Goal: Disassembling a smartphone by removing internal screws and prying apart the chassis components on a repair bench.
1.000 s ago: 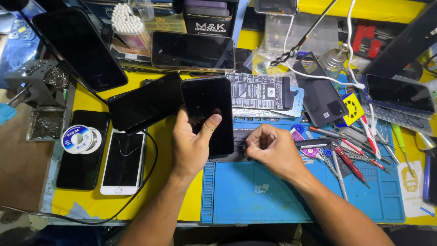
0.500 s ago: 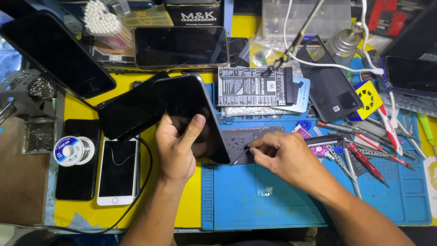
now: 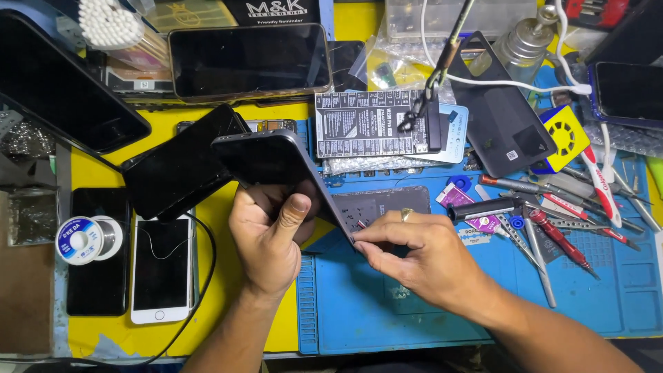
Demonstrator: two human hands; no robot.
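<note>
the left hand (image 3: 266, 238) is closed around a dark phone (image 3: 276, 160) and holds it tilted above the worktop (image 3: 103, 173), thumb lying over its lower part. the right hand (image 3: 421, 259) has a ring on one finger, and its fingertips (image 3: 362, 245) are pinched together at the lower corner of the phone, maybe on a small tool, but it is too small to tell. under the hands lies a blue work mat (image 3: 414, 324), and a grey phone back (image 3: 380, 204) lies on it just behind the right hand. right of this hand are screwdrivers and tweezers (image 3: 545, 228) in a loose pile. left of the left hand lie a black phone (image 3: 181, 162), a white phone (image 3: 161, 266) and a spool of wire (image 3: 83, 240). further back are a dark circuit board (image 3: 373, 124) and a large dark screen (image 3: 248, 61).
</note>
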